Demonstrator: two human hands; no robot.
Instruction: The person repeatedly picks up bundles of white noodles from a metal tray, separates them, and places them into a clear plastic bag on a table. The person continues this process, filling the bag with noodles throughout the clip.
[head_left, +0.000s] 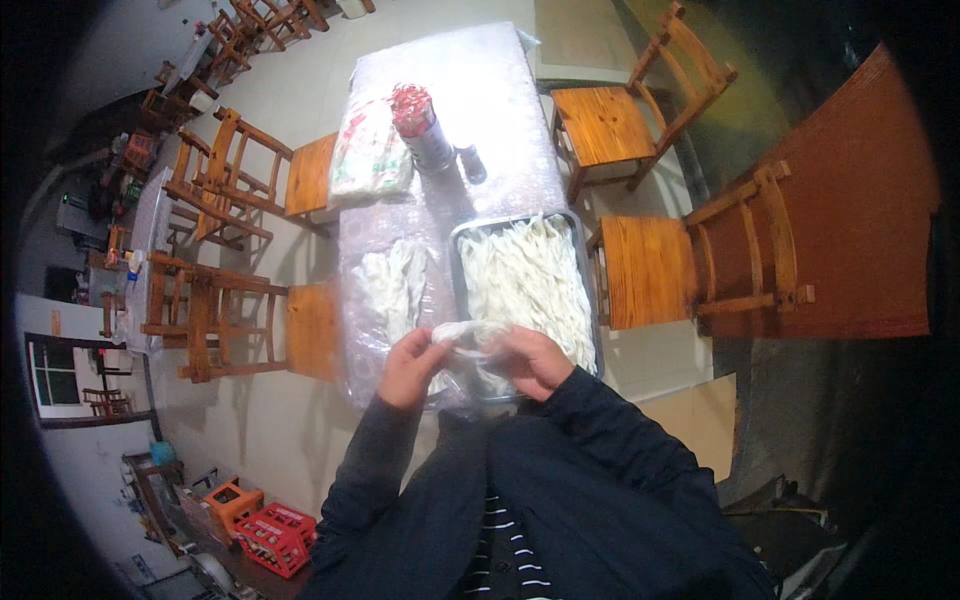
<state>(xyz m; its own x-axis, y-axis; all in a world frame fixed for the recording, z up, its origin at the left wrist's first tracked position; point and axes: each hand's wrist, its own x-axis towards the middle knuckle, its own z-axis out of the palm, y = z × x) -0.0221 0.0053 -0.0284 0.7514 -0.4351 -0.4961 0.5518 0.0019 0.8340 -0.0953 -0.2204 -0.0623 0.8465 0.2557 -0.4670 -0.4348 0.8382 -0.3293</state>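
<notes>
Between my two hands stretches a small looped bundle of white noodle-like strands. My left hand pinches its left end with thumb and fingers. The other end is in my right hand, which is slightly blurred. Under and beyond the right hand lies a metal tray filled with rows of similar white strands. A smaller pile of white strands rests left of the tray on clear plastic. Both hands are above the table's near edge, and they partly hide the tray's near left corner.
A plastic-covered table bears a perforated metal holder with red-topped wrapped sticks, and a printed plastic package. Wooden chairs flank both sides. A red bottle crate and an orange stool stand at lower left.
</notes>
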